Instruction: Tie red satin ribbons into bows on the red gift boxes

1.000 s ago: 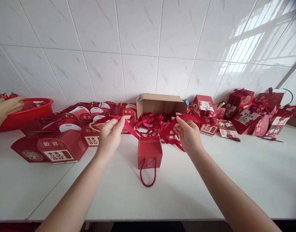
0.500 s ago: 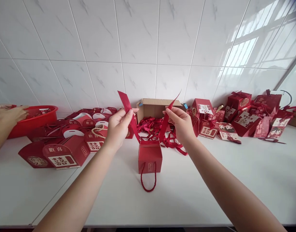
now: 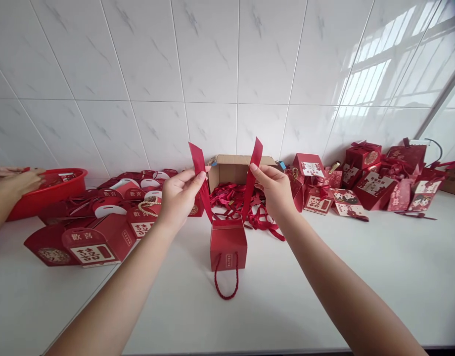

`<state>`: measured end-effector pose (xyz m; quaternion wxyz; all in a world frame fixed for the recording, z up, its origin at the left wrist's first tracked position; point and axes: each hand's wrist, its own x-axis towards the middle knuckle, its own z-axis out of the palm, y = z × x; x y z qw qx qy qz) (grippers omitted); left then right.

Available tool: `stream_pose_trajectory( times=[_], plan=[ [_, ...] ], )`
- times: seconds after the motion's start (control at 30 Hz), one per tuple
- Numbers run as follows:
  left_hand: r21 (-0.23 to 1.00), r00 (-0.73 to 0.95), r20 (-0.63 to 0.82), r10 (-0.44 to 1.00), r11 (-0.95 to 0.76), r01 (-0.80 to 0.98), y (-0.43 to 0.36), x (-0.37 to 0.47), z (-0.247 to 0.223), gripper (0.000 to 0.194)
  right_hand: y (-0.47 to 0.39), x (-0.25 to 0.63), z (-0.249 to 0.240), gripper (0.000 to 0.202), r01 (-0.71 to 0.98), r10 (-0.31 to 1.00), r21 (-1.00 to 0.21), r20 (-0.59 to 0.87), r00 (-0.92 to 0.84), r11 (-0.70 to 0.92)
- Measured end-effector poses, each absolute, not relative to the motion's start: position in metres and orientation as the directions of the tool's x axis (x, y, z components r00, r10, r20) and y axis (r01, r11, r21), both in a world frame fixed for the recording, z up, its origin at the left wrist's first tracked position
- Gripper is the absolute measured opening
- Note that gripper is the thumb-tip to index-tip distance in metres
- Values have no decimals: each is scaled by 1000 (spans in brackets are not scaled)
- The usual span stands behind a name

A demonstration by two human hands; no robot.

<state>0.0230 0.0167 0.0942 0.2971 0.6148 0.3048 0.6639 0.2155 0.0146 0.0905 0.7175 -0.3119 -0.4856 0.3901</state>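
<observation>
My left hand (image 3: 183, 194) pinches one end of a dark red ribbon (image 3: 198, 159) between thumb and fingers, its slanted tip sticking up. My right hand (image 3: 275, 188) pinches the other ribbon end, which also stands up above the fingertips. Both lengths slope down to the far side of a small red gift box (image 3: 228, 242); where they join it is hidden. The box stands on the white table (image 3: 279, 296) between my forearms. A braided red cord handle (image 3: 226, 297) hangs from its near face and lies on the tabletop.
Behind the box, an open cardboard box (image 3: 233, 174) has a heap of red ribbons (image 3: 266, 227) before it. Red boxes (image 3: 96, 242) crowd the left; decorated boxes (image 3: 376, 190) stand right. Another person's hands (image 3: 18, 184) are over a red basin (image 3: 49, 195). A tiled wall (image 3: 212, 74) closes the back.
The ribbon end in my right hand now stands more upright and shows its flat side. Both hands keep their pinch, and the view has shifted slightly.
</observation>
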Motion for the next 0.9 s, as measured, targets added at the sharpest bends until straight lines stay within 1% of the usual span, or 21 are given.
stream_pose_trajectory(
  times=[0.13,0.2,0.5,0.67,0.9],
  plan=[
    [739,-168,649,742,-668,-89,19,25,93,23,14,218,87,27,-289,862,-814,456,220,504],
    [733,-193,647,738,-671,-109,20,26,94,21,14,218,87,27,-289,863,-815,452,226,502],
    [722,-199,643,740,-672,-165,18,31,100,17,9,214,90,24,-236,859,-831,455,235,504],
    [723,-198,645,738,-673,-155,18,32,103,17,9,213,91,23,-207,832,-811,497,249,547],
    [728,-169,647,744,-668,-154,12,33,110,19,5,214,94,22,-200,821,-801,518,241,564]
  ],
)
